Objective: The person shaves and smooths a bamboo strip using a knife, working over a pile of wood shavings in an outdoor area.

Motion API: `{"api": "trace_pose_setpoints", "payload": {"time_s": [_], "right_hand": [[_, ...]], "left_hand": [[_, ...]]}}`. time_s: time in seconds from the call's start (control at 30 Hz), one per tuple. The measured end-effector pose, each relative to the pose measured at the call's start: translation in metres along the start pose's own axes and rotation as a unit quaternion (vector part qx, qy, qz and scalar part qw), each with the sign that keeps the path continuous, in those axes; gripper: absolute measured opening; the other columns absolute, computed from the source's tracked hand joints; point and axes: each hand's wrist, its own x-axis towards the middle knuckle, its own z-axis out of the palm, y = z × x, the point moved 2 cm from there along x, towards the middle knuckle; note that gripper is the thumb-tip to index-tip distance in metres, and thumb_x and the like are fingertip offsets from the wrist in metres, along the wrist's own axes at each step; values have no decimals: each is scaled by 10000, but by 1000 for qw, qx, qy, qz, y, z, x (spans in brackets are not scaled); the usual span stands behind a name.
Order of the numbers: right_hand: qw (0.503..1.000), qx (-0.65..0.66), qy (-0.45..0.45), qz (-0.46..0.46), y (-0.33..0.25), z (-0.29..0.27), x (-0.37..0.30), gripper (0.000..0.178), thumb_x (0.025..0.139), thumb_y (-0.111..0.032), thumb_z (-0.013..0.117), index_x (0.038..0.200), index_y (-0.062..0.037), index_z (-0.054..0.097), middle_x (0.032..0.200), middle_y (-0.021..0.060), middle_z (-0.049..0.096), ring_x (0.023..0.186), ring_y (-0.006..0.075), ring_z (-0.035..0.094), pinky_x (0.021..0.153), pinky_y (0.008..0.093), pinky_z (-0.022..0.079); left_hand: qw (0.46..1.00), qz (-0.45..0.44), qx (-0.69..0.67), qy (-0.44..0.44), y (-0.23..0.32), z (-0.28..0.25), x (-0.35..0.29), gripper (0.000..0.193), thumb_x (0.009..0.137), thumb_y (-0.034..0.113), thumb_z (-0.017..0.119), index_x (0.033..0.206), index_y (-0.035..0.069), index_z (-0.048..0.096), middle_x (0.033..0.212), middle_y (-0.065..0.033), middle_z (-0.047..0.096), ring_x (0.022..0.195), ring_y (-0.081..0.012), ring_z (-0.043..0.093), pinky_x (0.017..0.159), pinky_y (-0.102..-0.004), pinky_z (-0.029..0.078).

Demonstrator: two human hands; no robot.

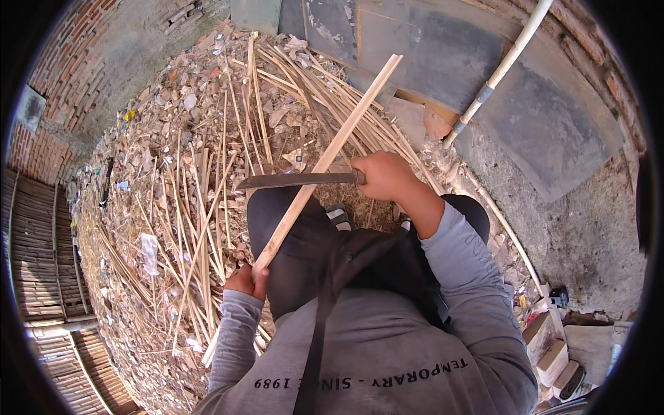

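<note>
My left hand [247, 281] is closed around the lower end of a long, pale split-bamboo strip [291, 211]. The strip slants up and away to the right, over my left thigh. In my right hand [384, 176] is the handle of a machete [290, 180], its dark blade pointing left. The blade lies across the strip at about its middle, seemingly touching it. My right fist hides most of the handle.
Many thin bamboo strips [200, 228] lie on the littered ground [138, 277] to my left, and a bundle of strips [332, 90] is ahead. A light pole [508, 66] leans at the right wall [553, 228]. Wood blocks [552, 363] sit at the lower right.
</note>
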Motion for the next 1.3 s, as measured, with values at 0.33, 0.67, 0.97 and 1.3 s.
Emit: {"api": "trace_pose_setpoints", "payload": {"time_s": [0.33,0.67,0.97,1.3], "right_hand": [[990,97,54,87,27,6,3,224,725,-230,707,902,-98,666,798,153,667,807,371,644,702,470,511],[990,92,54,90,40,0,7,228,739,-232,689,937,-118,685,801,168,671,796,364,649,699,454,510],[1000,2,1,13,7,-4,-3,257,724,-233,694,946,-103,685,815,157,678,812,376,646,717,452,516],[994,59,69,68,20,-5,4,234,726,-217,688,928,-100,675,817,159,671,808,374,643,705,464,507]], "left_hand": [[1000,-4,-12,4,0,-4,-5,531,911,517,549,771,5,542,664,-246,592,654,-466,596,590,-515,461],[1000,-12,-12,9,1,2,-4,528,898,506,555,752,-1,556,665,-256,600,666,-469,607,611,-509,476],[1000,1,2,27,1,2,-6,513,894,502,557,742,12,552,646,-255,595,648,-472,605,597,-521,476],[999,9,10,47,-3,7,-3,486,893,470,575,747,8,537,628,-254,585,625,-474,597,583,-529,474]]}}
